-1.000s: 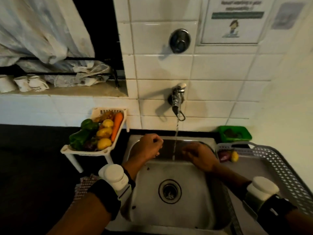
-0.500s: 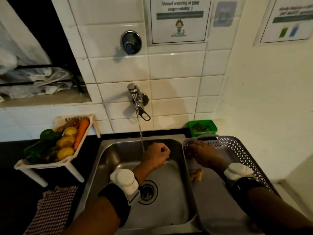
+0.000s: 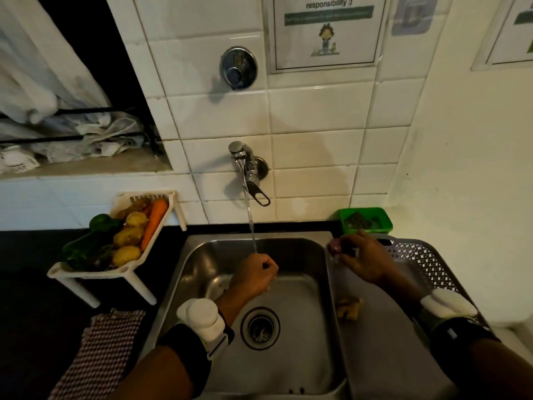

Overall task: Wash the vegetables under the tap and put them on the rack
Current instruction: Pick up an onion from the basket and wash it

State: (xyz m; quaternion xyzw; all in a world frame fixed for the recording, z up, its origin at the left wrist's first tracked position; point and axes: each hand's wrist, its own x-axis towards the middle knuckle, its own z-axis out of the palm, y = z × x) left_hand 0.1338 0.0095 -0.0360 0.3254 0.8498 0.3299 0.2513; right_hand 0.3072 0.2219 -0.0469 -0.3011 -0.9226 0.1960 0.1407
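Onion, small purplish veg, pinched in right hand at far left corner of grey rack, centre-right of frame. Likely wet, so slippery; firm, light. Best taken across widest part w/ fingertips. Right fingers curl round it, wrist low over rack. Left hand is a closed fist under tap stream, over sink; contents, if any, can't tell. Unwashed veg in cream basket, left of frame.
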